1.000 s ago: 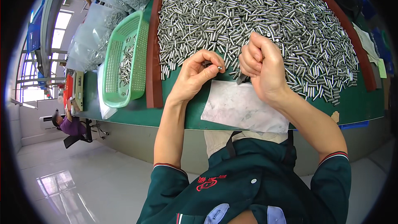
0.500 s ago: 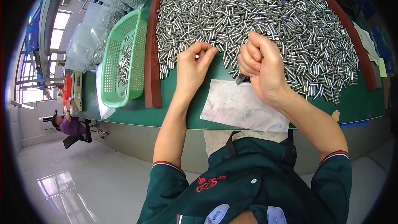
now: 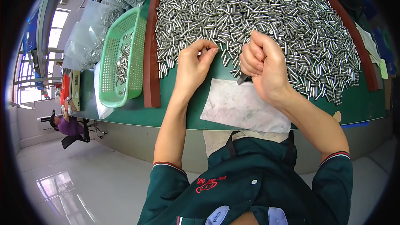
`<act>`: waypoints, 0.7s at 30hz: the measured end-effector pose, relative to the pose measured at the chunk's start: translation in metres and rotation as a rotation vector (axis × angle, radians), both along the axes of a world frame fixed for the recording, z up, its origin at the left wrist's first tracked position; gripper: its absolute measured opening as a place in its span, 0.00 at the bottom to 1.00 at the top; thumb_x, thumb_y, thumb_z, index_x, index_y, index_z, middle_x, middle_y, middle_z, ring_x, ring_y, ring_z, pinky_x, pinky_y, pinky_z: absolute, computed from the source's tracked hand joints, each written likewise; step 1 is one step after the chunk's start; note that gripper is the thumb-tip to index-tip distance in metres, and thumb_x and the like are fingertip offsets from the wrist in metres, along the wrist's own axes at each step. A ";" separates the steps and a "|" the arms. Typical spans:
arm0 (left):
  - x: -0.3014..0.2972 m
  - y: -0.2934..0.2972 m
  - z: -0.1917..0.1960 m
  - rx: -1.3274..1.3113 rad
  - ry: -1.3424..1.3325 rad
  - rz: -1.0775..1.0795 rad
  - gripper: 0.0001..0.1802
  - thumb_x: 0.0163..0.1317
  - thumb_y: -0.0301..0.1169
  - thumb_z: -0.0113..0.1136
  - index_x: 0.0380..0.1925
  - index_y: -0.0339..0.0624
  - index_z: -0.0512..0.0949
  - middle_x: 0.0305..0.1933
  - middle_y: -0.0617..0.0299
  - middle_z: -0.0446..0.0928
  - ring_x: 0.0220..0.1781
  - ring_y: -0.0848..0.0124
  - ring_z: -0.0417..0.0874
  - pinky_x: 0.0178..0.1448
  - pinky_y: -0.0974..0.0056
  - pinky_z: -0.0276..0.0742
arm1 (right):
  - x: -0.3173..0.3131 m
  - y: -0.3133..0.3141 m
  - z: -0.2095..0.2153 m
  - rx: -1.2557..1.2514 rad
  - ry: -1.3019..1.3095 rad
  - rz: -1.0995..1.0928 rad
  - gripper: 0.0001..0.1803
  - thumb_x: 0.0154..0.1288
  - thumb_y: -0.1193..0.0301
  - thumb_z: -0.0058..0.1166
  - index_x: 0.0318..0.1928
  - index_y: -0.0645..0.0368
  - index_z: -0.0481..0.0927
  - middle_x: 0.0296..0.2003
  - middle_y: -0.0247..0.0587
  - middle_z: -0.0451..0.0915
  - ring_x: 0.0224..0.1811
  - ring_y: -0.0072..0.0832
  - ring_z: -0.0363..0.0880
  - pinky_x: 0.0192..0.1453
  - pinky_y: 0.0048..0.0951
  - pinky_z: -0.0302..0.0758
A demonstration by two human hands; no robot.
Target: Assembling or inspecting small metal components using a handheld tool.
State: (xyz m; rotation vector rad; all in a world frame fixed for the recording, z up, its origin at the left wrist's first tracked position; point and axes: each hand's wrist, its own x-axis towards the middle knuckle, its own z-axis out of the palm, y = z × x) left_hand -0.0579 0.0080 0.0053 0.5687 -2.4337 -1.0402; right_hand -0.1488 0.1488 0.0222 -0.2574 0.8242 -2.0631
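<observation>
A wide heap of short, shiny metal pins (image 3: pixel 250 4) covers the far part of the green table (image 3: pixel 171 114). At its near edge my left hand (image 3: pixel 193 66) is closed, thumb and forefinger pinched together close to the pins. What lies in that pinch is too small to make out. My right hand (image 3: pixel 266 64) is closed in a fist at the heap's front, around a dark grey tool (image 3: pixel 241 79). Only the tool's flat end pokes out below the fingers; the rest is hidden. Beneath it lies a smudged whitish cloth or sheet (image 3: pixel 241 106).
Reddish-brown bars (image 3: pixel 151 58) border the heap. Left of them stands a light green perforated basket (image 3: pixel 139 50) with some pins inside. Clear bags (image 3: pixel 89 37) of pins and a scale (image 3: pixel 75 89) are farther left. A seated person (image 3: pixel 68 126) in purple works in the background.
The left hand's fingertips have shifted very slightly. My right hand keeps its place and grip. The basket and table's left side appear slightly farther left in the picture.
</observation>
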 end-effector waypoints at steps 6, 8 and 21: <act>0.013 -0.011 0.004 1.120 0.148 -0.260 0.04 0.57 0.28 0.52 0.32 0.42 0.70 0.24 0.71 0.65 0.19 0.83 0.56 0.22 0.78 0.52 | 0.001 0.001 0.002 0.000 -0.006 0.003 0.20 0.60 0.64 0.38 0.12 0.51 0.54 0.07 0.25 0.52 0.09 0.14 0.43 0.14 0.19 0.42; 0.015 -0.011 0.005 1.306 0.167 -0.335 0.06 0.58 0.30 0.51 0.34 0.42 0.69 0.26 0.66 0.67 0.20 0.83 0.58 0.23 0.79 0.53 | 0.001 0.002 0.005 0.041 0.025 0.027 0.18 0.62 0.68 0.31 0.13 0.51 0.53 0.07 0.25 0.50 0.09 0.15 0.42 0.14 0.20 0.43; 0.015 -0.018 -0.004 1.423 0.173 -0.378 0.07 0.57 0.30 0.53 0.34 0.39 0.72 0.28 0.64 0.69 0.19 0.83 0.56 0.23 0.79 0.54 | 0.001 0.001 0.004 -0.007 -0.016 0.005 0.20 0.60 0.64 0.38 0.12 0.51 0.54 0.07 0.25 0.52 0.09 0.14 0.43 0.14 0.20 0.42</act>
